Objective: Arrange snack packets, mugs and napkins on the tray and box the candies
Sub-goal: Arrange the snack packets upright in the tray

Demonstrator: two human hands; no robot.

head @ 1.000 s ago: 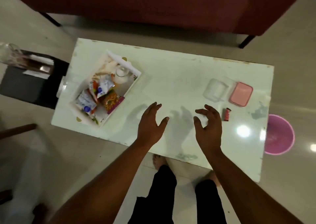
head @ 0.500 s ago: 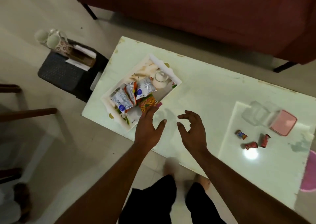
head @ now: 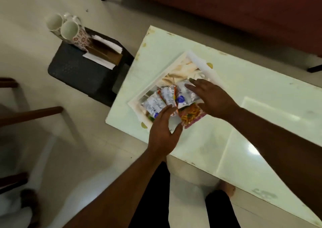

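A white tray (head: 157,80) lies at the left end of the pale table (head: 244,92). Several snack packets (head: 156,104) lie in it, silver-white ones and an orange-red one (head: 190,115). My left hand (head: 163,133) reaches over the tray's near edge with straight fingers, its fingertips at the silver packets. My right hand (head: 211,97) is spread flat over the packets on the tray's right side. Two white floral mugs (head: 67,30) and white napkins (head: 104,51) sit on a dark stool (head: 78,74) left of the table. The candies and their box are out of view.
A dark red sofa (head: 244,10) runs along the far side of the table. Wooden chair parts (head: 31,113) stand at the left. My legs and feet are under the table's near edge.
The view swung left and closer to the tray. Both hands moved from above the bare table onto the snack packets. The candies and pink box left the view.
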